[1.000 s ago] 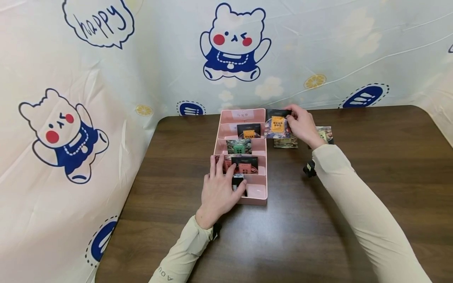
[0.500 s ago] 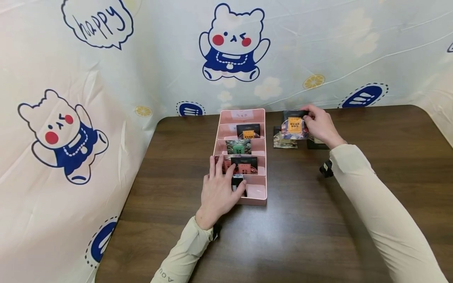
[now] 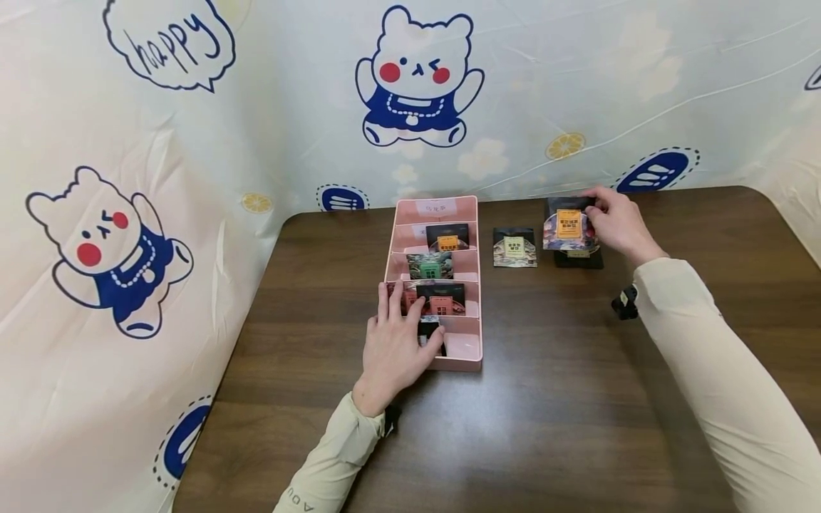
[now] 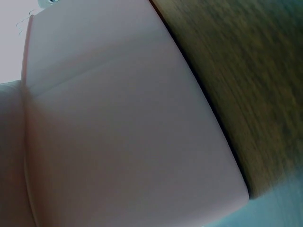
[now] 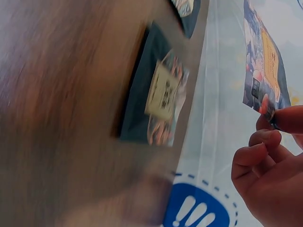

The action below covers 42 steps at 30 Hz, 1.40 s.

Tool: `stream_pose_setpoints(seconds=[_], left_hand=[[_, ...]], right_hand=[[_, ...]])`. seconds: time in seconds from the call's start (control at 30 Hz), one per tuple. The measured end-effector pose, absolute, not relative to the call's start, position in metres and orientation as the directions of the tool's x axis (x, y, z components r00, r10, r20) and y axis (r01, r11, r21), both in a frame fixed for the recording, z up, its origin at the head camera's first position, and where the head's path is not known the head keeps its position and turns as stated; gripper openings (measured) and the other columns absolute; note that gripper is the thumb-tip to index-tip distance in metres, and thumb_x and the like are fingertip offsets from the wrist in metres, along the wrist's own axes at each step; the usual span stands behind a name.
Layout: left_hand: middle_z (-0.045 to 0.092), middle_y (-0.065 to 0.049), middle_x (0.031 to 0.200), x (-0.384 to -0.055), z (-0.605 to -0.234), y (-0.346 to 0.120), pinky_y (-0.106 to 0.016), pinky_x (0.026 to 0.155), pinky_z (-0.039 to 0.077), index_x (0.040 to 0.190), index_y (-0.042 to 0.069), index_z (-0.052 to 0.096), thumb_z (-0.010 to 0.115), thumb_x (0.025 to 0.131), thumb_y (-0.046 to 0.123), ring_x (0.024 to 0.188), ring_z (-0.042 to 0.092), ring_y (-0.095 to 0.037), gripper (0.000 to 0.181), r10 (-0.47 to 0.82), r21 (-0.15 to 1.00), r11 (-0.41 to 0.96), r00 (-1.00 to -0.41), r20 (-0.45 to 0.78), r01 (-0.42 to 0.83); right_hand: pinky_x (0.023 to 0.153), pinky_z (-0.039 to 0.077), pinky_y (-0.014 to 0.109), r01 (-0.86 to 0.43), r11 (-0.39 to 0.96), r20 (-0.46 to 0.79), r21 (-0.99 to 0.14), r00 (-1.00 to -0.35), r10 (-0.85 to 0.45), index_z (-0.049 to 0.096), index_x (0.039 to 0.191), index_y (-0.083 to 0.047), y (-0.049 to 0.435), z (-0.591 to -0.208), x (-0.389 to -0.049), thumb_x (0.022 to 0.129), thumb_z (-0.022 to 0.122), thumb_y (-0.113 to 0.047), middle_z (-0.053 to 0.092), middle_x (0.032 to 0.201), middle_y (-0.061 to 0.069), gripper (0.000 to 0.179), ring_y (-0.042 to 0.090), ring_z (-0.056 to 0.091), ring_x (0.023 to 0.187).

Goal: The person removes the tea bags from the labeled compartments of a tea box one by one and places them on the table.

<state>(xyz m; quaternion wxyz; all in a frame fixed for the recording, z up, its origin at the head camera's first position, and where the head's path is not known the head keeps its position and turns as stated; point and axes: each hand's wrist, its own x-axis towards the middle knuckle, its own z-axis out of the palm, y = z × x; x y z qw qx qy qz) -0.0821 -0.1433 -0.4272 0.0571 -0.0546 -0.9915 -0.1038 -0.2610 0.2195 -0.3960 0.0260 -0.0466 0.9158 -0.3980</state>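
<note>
My right hand (image 3: pixel 622 222) pinches a tea bag packet (image 3: pixel 567 226) with an orange label by its side edge, holding it over the table. In the right wrist view that packet (image 5: pixel 265 61) shows clear of the table, beyond a dark packet (image 5: pixel 137 101) with a pale label lying flat. My left hand (image 3: pixel 396 355) rests on the near left part of a pink divided box (image 3: pixel 467 365), fingers spread across its rim and thumb reaching inward. In the box stand an orange-labelled packet (image 3: pixel 449 239), a green one (image 3: pixel 430 266) and red ones (image 3: pixel 442 303). The left wrist view holds mostly the box's side wall (image 4: pixel 118 123).
Another packet (image 3: pixel 514 247) with a pale green label lies right of the box on the brown wooden table (image 3: pixel 545 413). A patterned cloth backdrop (image 3: pixel 308 107) hangs behind the table and along its left side. The box's farthest compartment bears a white label (image 3: pixel 436 207).
My right hand has carried the orange-labelled packet rightward, away from the box, uncovering the pale green packet and passing over the dark one. The left hand has stayed on the box.
</note>
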Motion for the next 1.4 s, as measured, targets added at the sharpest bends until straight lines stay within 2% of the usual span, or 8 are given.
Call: stream_pose_setpoints(seconds=[0.43, 1.03, 1.4], left_hand=[[0.027, -0.013, 0.157, -0.08, -0.429, -0.144, -0.06, 0.093, 0.042, 0.135, 0.018, 0.056, 0.048, 0.088, 0.059, 0.149, 0.012, -0.038, 0.062, 0.094, 0.213, 0.97, -0.988, 0.123, 0.119], [0.027, -0.013, 0.157, -0.083, -0.428, -0.143, -0.061, 0.093, 0.042, 0.135, 0.019, 0.056, 0.049, 0.088, 0.059, 0.15, 0.012, -0.037, 0.062, 0.093, 0.21, 0.971, -0.988, 0.126, 0.118], [0.026, -0.013, 0.158, -0.083, -0.428, -0.142, -0.061, 0.093, 0.042, 0.135, 0.018, 0.056, 0.049, 0.088, 0.059, 0.149, 0.012, -0.038, 0.063, 0.098, 0.206, 0.971, -0.986, 0.133, 0.125]], right_hand=[[0.064, 0.038, 0.034, -0.032, 0.743, -0.047, -0.669, -0.995, -0.085, 0.047, 0.135, -0.003, 0.261, -0.409, -0.261, 0.102, 0.033, -0.02, 0.053, 0.113, 0.029, 0.04, 0.037, 0.048, 0.091], [0.06, 0.038, 0.035, -0.013, 0.809, -0.097, -0.587, -0.992, -0.086, 0.046, 0.137, -0.003, 0.299, -0.418, -0.262, 0.102, 0.032, -0.021, 0.052, 0.109, 0.031, 0.042, 0.038, 0.049, 0.087], [0.062, 0.039, 0.036, -0.011, 0.846, -0.126, -0.533, -0.988, -0.092, 0.046, 0.137, -0.002, 0.312, -0.421, -0.264, 0.101, 0.031, -0.02, 0.052, 0.112, 0.032, 0.042, 0.04, 0.049, 0.089]])
